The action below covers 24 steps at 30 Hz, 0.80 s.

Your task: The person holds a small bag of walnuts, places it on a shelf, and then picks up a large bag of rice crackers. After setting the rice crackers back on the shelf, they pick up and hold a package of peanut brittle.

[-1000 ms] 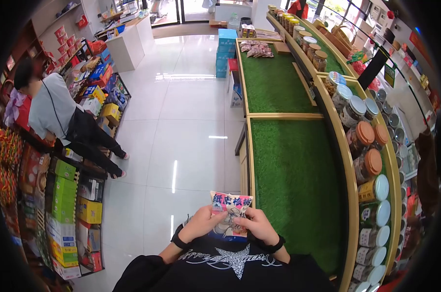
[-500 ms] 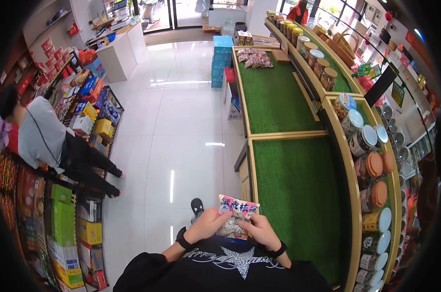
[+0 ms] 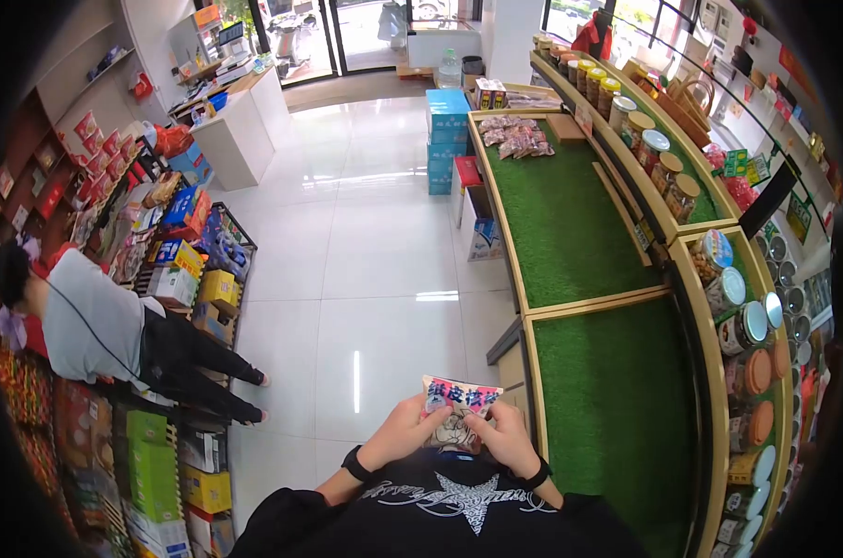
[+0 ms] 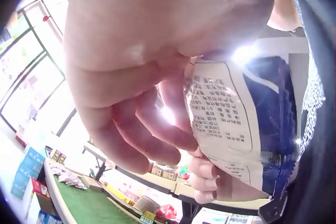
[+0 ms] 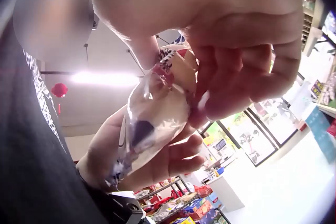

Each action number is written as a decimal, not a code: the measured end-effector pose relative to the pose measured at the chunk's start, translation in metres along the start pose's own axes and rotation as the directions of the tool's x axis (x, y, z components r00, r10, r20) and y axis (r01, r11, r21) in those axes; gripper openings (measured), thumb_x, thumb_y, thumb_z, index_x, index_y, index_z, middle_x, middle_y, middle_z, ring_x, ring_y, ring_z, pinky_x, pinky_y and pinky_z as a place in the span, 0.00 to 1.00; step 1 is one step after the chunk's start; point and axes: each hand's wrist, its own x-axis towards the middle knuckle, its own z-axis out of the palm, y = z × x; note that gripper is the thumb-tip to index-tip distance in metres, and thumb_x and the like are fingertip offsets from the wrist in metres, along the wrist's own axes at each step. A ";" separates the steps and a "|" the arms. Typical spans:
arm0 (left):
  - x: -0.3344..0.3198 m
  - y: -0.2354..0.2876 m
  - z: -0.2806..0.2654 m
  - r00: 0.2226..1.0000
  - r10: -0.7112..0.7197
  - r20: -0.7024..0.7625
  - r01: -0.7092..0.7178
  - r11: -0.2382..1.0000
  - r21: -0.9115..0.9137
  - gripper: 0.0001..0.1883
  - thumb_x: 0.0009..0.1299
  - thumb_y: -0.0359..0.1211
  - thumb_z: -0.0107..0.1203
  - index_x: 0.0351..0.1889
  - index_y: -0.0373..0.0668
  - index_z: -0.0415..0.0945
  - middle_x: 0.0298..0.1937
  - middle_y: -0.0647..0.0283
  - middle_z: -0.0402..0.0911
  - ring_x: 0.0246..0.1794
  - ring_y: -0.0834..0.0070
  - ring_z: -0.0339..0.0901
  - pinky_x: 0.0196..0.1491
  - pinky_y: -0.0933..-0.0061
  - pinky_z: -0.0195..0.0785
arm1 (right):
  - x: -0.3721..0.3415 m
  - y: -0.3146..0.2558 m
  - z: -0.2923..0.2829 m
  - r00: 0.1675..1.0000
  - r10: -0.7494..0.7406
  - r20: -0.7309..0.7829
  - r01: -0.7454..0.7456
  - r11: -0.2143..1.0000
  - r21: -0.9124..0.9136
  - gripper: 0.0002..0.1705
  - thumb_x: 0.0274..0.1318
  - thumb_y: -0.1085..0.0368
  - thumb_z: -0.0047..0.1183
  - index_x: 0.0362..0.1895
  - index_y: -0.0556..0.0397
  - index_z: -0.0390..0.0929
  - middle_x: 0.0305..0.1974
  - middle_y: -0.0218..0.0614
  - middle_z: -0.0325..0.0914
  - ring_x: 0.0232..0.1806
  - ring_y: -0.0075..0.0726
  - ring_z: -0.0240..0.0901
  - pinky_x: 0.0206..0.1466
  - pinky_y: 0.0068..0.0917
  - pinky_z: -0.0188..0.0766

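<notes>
A plastic bag of walnuts (image 3: 457, 428) with large blue characters across its top is held upright before the black shirt. My left hand (image 3: 401, 437) grips its left side, thumb on the front. On the right side, my right hand (image 3: 505, 439) pinches it, thumb also on the front. In the left wrist view, the bag's back (image 4: 223, 124) shows a cream label with small print and a dark blue end; fingers of the left hand (image 4: 152, 92) curl behind it. Clear film on the bag (image 5: 157, 111) shines in the right wrist view, below the right hand (image 5: 226, 40).
To the right stands a display counter lined with green turf (image 3: 617, 391), edged by lidded jars (image 3: 742, 325). Small packs (image 3: 517, 138) lie at its far end. At left, a person (image 3: 105, 316) bends over shelves of boxed goods (image 3: 156, 465). Tiled floor (image 3: 365, 325) runs between.
The head view has shifted, so the counter and shelves sit lower and further right. Both hands keep hold of the bag, which has straightened slightly. The shoe below has gone from view.
</notes>
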 end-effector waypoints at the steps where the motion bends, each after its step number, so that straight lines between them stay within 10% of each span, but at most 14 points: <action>1: 0.003 -0.005 -0.004 1.000 -0.009 0.000 0.009 0.998 -0.070 0.14 0.69 0.35 0.45 0.44 0.33 0.69 0.38 0.62 0.77 0.36 0.79 0.71 0.40 0.76 0.65 | 0.006 -0.003 0.003 1.000 0.019 -0.014 -0.019 0.999 0.043 0.17 0.48 0.58 0.56 0.31 0.61 0.75 0.25 0.40 0.75 0.25 0.29 0.70 0.28 0.25 0.64; 4: 0.015 -0.005 -0.015 0.996 -0.092 -0.022 0.088 0.987 -0.133 0.15 0.68 0.36 0.46 0.43 0.33 0.70 0.36 0.59 0.77 0.35 0.77 0.72 0.40 0.74 0.65 | 0.024 -0.006 0.001 0.979 0.192 0.074 -0.201 0.970 0.137 0.17 0.48 0.57 0.56 0.31 0.61 0.75 0.24 0.38 0.75 0.23 0.26 0.69 0.26 0.23 0.64; 8: 0.037 -0.002 -0.031 0.968 -0.250 -0.028 0.240 0.950 -0.198 0.14 0.68 0.37 0.46 0.43 0.34 0.69 0.35 0.60 0.77 0.35 0.78 0.72 0.40 0.74 0.65 | 0.061 0.021 0.000 0.996 -0.023 0.091 0.023 1.000 0.011 0.16 0.49 0.58 0.56 0.31 0.61 0.74 0.22 0.34 0.74 0.19 0.21 0.68 0.23 0.20 0.63; 12: 0.073 -0.009 -0.048 0.995 -0.056 -0.079 0.052 0.997 -0.056 0.15 0.68 0.37 0.46 0.43 0.33 0.69 0.35 0.60 0.77 0.34 0.79 0.71 0.40 0.75 0.65 | 0.109 -0.011 -0.009 0.990 0.086 0.116 -0.116 0.953 0.279 0.13 0.50 0.60 0.54 0.30 0.59 0.72 0.21 0.31 0.72 0.25 0.21 0.69 0.28 0.20 0.67; 24: 0.222 0.031 -0.069 0.994 -0.023 -0.111 0.013 0.996 -0.091 0.15 0.68 0.36 0.44 0.45 0.33 0.68 0.36 0.61 0.77 0.35 0.80 0.71 0.40 0.77 0.65 | 0.261 -0.008 -0.088 0.970 -0.223 0.096 0.228 0.973 -0.042 0.14 0.53 0.64 0.50 0.21 0.60 0.68 0.15 0.28 0.60 0.20 0.16 0.54 0.21 0.21 0.53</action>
